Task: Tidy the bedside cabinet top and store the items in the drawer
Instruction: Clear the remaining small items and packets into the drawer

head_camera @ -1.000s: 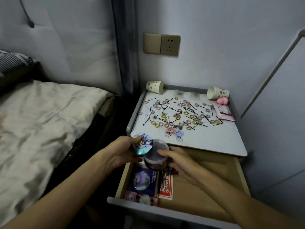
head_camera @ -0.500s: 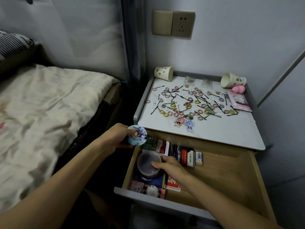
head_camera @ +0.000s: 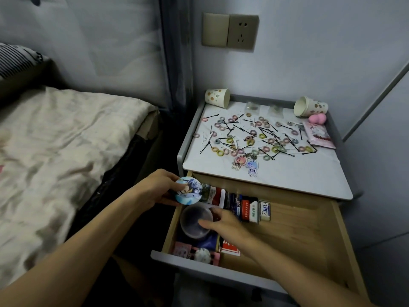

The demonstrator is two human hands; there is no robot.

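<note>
Translucent, the plastic tub (head_camera: pixel 195 221) is set at nine o'clock inside the open drawer (head_camera: pixel 298 235) and is touched at its three-o'clock rim by the blurred right hand (head_camera: pixel 225 224). Whether it is gripped cannot be told. A round badge (head_camera: pixel 188 193) is pinched by the left hand (head_camera: pixel 155 191) over the drawer's ten-o'clock corner. Hair ties (head_camera: pixel 250 138) are strewn over the cabinet top (head_camera: pixel 287 171).

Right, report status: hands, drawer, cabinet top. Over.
Left hand grips round badge. Right hand on clear cup in open drawer, grip blurred. Hair ties, hairpins litter cabinet top.
</note>
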